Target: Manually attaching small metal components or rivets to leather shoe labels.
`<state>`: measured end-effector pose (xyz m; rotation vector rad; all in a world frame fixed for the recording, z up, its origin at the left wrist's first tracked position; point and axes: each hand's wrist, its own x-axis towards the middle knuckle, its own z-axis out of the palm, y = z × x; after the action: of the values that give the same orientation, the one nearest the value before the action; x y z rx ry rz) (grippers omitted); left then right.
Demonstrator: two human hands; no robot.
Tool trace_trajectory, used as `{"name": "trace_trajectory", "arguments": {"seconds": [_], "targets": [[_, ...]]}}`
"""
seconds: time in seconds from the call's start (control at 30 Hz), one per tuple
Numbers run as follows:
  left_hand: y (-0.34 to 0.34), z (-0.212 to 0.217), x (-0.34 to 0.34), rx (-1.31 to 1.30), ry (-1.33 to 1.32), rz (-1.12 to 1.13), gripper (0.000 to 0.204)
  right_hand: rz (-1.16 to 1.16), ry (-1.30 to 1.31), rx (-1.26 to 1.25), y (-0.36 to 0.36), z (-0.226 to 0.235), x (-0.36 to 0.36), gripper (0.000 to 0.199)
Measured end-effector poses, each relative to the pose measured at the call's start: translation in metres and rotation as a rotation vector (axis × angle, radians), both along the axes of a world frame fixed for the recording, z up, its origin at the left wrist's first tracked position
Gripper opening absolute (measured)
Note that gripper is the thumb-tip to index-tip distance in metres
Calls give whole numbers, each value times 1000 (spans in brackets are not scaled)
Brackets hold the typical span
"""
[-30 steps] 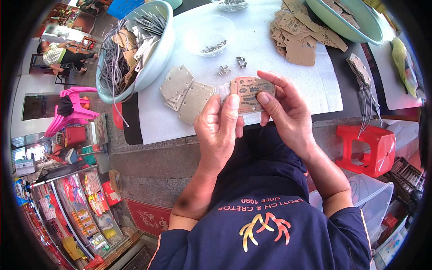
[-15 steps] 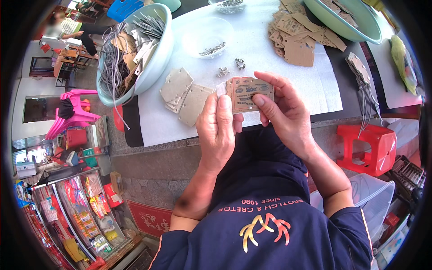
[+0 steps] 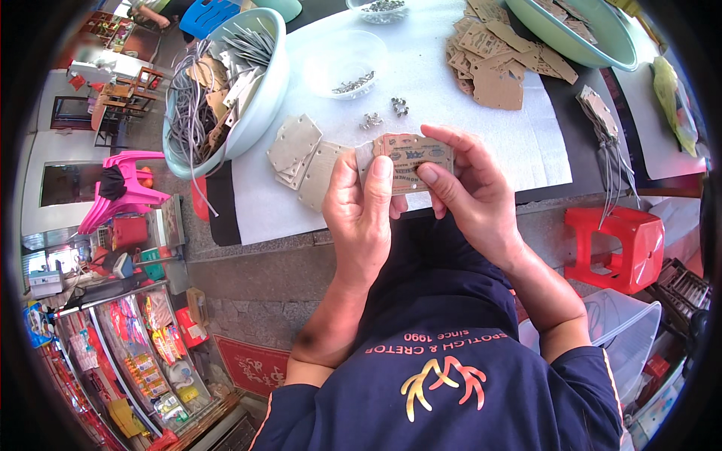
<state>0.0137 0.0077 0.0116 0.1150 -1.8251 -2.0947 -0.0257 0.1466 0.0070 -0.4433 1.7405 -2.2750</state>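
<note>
Both hands hold one brown printed cardboard tag (image 3: 412, 159) over the near edge of a white-covered table (image 3: 466, 128). My left hand (image 3: 366, 214) pinches its left side with the thumb on top. My right hand (image 3: 470, 194) grips its right side, fingers curled over the top edge. Just left of my hands lies a small stack of plain grey-brown tags (image 3: 301, 154). A few small metal fasteners (image 3: 383, 113) lie loose on the cloth beyond the tag.
A pale green bowl (image 3: 256, 113) of tags and grey cords stands at the left. A clear dish (image 3: 347, 62) of metal bits sits behind. More tags (image 3: 496, 64) lie by a green basin (image 3: 579, 34). A red stool (image 3: 620, 244) stands at the right.
The tag stays held in both hands; my fingers have shifted slightly on it. The view has drifted a little.
</note>
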Motion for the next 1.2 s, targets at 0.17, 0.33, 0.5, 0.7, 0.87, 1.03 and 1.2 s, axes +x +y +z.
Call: {"name": "trace_trajectory", "arguments": {"seconds": [0.17, 0.33, 0.5, 0.7, 0.87, 1.03, 1.2], "targets": [[1, 2, 3, -47, -16, 27, 23, 39, -139, -89, 0, 4, 3, 41], [1, 2, 5, -67, -24, 25, 25, 56, -161, -120, 0, 5, 4, 42], [4, 11, 9, -154, -60, 44, 27, 92, -217, -102, 1, 7, 2, 42], [5, 10, 11, -86, 4, 46, 29, 36, -109, -108, 1, -2, 4, 38], [5, 16, 11, -29, 24, 17, 31, 38, 5, -202, 0, -10, 3, 33], [6, 22, 14, -45, 50, -19, 29, 71, 167, -383, 3, -25, -1, 30], [5, 25, 18, -82, 34, -40, 29, 134, 141, -460, 4, -27, -3, 30]]}}
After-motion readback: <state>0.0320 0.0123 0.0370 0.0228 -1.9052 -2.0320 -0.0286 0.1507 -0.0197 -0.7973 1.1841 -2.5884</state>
